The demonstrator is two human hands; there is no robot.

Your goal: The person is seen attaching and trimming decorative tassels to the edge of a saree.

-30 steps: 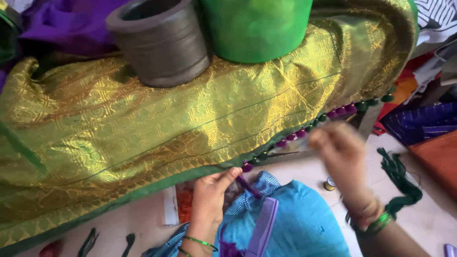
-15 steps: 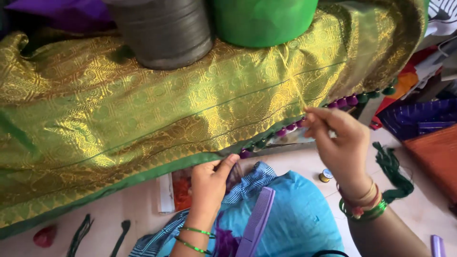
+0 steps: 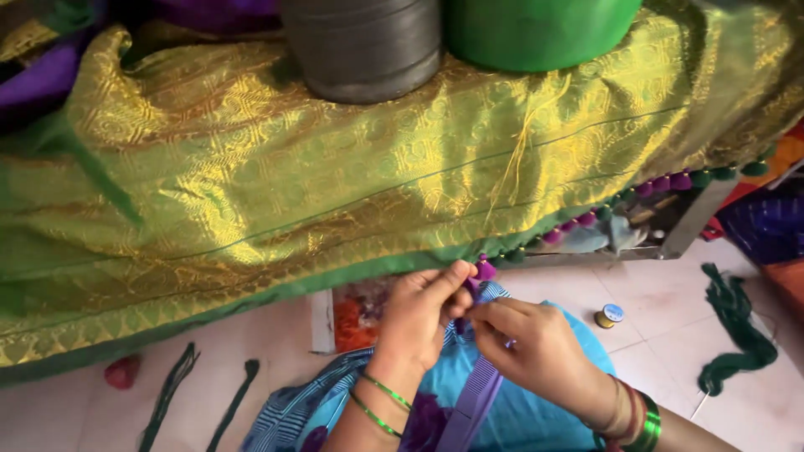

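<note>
- A wide gold-and-green brocade silk cloth lies spread over a raised tabletop and spills over its near side, so its green border hangs free within reach of the person sitting below it.
- A dark grey ribbed cylindrical pot and a bright green round plastic container stand on the cloth at the far side; their weight seems to pin the slippery fabric so that it does not slide off.
- Along the hanging border runs a row of small purple and green thread tassel balls, ending at a purple ball just where both hands meet.
- The left hand is nearly closed, thumb and forefinger pinching the border edge at that purple ball, seemingly to hold it taut and steady.
- The right hand is also closed to a fine pinch, fingertips touching the same spot; it appears to grip a thin purple thread, though whether a needle is there is too small to tell.
- A loose bunch of yellow threads trails down the cloth above the hands.
- On the pale tiled floor lie a small blue-topped thread spool and a dark green yarn skein, near the right hand, apparently kept within easy reach.
- Dark green thread strands lie well apart on the left.
</note>
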